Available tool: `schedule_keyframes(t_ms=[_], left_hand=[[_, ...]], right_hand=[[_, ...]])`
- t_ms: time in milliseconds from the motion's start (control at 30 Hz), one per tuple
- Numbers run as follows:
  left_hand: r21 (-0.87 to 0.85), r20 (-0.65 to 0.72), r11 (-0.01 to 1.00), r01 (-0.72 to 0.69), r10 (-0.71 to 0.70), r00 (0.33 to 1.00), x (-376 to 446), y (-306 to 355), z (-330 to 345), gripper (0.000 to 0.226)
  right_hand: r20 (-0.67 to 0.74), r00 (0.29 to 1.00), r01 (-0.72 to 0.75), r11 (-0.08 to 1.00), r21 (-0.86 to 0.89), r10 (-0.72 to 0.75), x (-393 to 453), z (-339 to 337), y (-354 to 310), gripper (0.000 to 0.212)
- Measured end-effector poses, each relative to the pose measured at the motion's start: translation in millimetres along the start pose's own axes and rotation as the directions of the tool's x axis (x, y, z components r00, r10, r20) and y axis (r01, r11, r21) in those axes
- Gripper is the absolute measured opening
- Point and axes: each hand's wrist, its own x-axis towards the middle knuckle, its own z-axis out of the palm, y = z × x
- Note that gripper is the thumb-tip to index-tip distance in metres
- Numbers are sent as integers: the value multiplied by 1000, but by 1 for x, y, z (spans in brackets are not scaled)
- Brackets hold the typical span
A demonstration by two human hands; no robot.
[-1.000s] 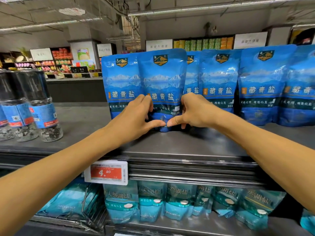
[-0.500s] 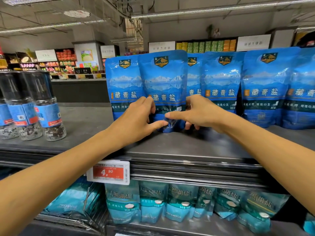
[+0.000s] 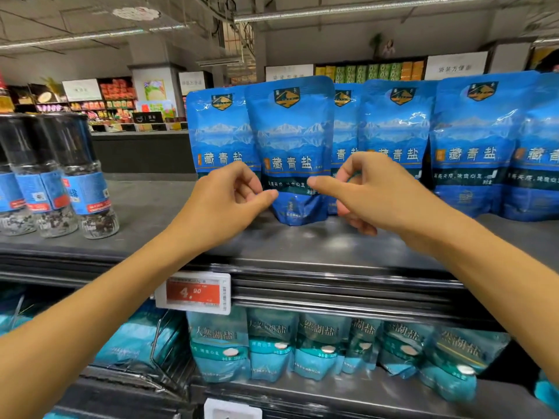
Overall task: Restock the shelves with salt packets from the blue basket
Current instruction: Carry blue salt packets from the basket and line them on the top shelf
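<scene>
A blue salt packet (image 3: 290,140) stands upright at the front of the grey shelf (image 3: 302,246), ahead of a row of matching blue packets (image 3: 472,140). My left hand (image 3: 223,204) hovers just left of its lower edge, fingers loosely curled, holding nothing. In front of the packet's lower right side is my right hand (image 3: 381,192), thumb pointing left, fingers loosely curled and empty. Neither hand clearly touches the packet. The blue basket is out of view.
Glass grinder bottles (image 3: 75,182) with blue labels stand at the shelf's left end. A red price tag (image 3: 193,293) hangs on the shelf's front rail. Teal salt bags (image 3: 317,343) fill the shelf below, beside a wire divider (image 3: 157,343).
Both hands let go of the front packet's base and drew back toward me, rising slightly. The packet stays standing on the shelf.
</scene>
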Motion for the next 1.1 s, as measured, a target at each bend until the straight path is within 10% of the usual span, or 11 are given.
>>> schedule_keyframes(t_ms=[233, 500, 833, 1100], left_hand=[[-404, -208, 913, -53, -36, 977, -77, 29, -28, 14], [-472, -246, 856, 208, -355, 902, -246, -18, -18, 10], [-570, -282, 355, 741, -932, 230, -497, -80, 43, 25], [-539, -327, 195, 820, -945, 11, -553, -57, 63, 19]], right_hand=[[87, 981, 78, 769, 635, -172, -79, 42, -33, 23], [362, 921, -168, 690, 704, -145, -179, 161, 3, 22], [650, 710, -625, 666, 407, 270, -324, 273, 122, 37], [799, 556, -646, 724, 240, 231, -375, 290, 169, 22]])
